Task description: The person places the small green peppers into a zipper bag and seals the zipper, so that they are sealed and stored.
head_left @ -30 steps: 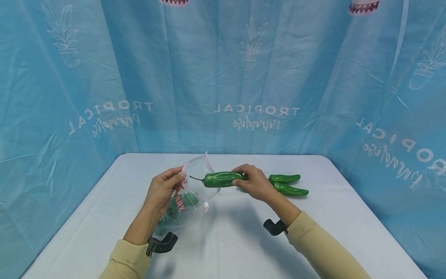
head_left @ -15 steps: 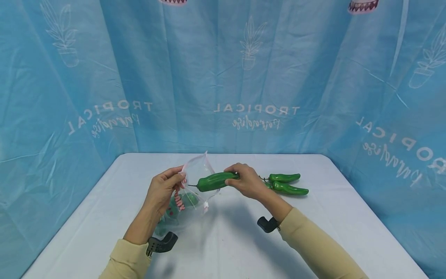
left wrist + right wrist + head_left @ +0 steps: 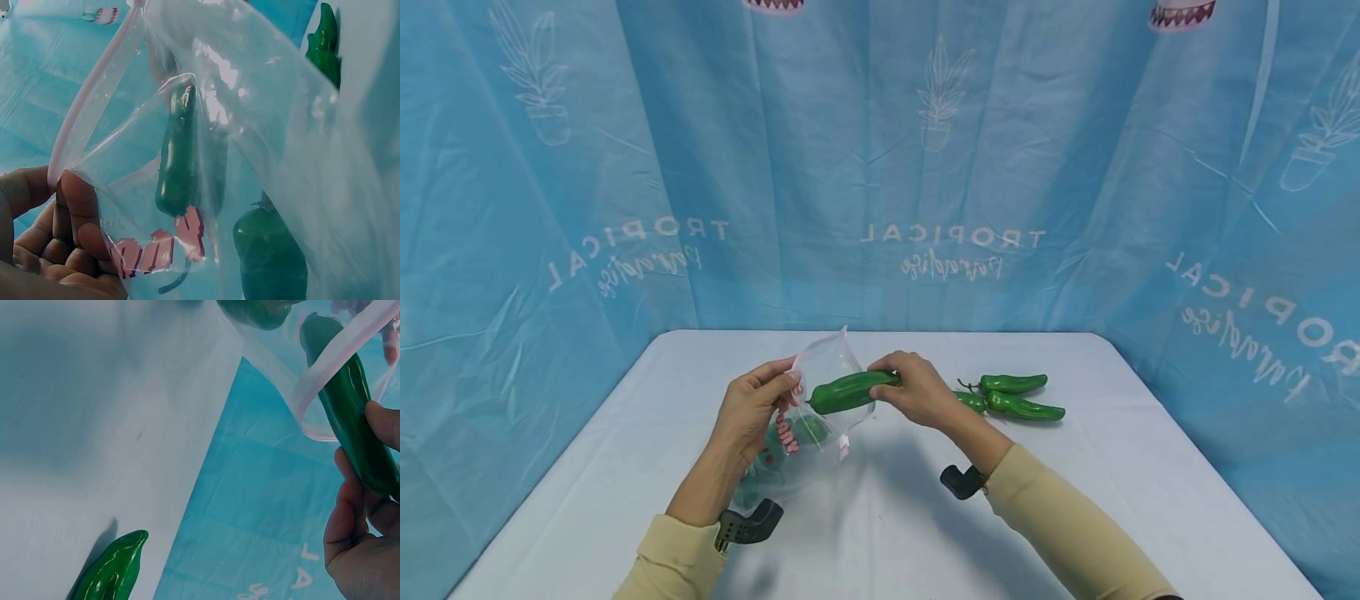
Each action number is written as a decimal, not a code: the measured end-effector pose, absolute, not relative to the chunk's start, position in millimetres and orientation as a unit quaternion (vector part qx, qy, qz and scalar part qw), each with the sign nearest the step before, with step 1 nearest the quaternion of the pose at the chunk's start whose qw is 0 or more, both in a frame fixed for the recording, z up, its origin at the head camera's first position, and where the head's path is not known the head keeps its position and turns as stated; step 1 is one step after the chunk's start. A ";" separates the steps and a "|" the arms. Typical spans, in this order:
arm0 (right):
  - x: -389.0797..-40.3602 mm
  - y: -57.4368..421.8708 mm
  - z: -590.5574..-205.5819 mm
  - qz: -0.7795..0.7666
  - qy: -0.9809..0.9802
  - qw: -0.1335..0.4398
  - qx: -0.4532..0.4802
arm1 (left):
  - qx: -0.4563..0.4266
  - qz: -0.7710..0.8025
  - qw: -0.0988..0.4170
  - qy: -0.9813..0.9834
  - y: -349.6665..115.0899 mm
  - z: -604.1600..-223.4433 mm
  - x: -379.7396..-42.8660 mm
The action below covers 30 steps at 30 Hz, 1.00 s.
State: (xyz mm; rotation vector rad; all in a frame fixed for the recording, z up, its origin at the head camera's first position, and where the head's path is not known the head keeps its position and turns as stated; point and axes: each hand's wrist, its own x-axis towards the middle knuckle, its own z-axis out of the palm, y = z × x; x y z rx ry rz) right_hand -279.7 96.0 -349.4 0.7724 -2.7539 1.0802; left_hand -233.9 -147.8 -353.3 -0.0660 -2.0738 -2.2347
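My left hand point(image 3: 752, 408) pinches the pink-edged rim of a clear zip bag point(image 3: 827, 358) between thumb and fingers. Red-pink lettering is printed on the bag, and green peppers point(image 3: 272, 256) show through its plastic. In my right hand point(image 3: 913, 387) is a long green chili pepper point(image 3: 846, 393), gripped near its tip. Its stem end points left and lies inside the bag's mouth, as the right wrist view shows with the pink rim crossing the pepper point(image 3: 350, 406). The stem shows through the plastic in the left wrist view.
More green chili peppers point(image 3: 1026, 407) lie in a group on the white table point(image 3: 880, 533), right of my right hand. Blue printed curtain point(image 3: 880, 167) surrounds the table at the back and sides. A dark camera point(image 3: 962, 482) is strapped to each wrist.
My right hand has moved left with the chili pepper, whose stem end has passed into the bag's mouth. The pepper has tilted, stem end lower. My left hand and the bag stay nearly still.
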 end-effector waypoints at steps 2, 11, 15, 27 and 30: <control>-280.3 94.0 -349.4 0.350 -0.900 0.041 0.255 | -0.022 -0.731 0.047 -0.681 -147.6 -352.8 -233.9; -282.1 84.2 -349.1 0.334 -0.900 0.038 0.278 | -0.023 -0.730 0.045 -0.682 -147.5 -351.8 -234.1; -281.7 79.0 -348.9 0.322 -0.900 0.042 0.290 | -0.023 -0.730 0.043 -0.682 -147.4 -352.2 -234.2; -279.3 64.6 -347.8 0.280 -0.912 0.049 0.295 | -0.019 -0.728 0.040 -0.684 -146.5 -351.4 -234.0; -278.8 60.3 -347.1 0.272 -0.915 0.051 0.295 | -0.023 -0.732 0.037 -0.680 -146.7 -351.5 -234.0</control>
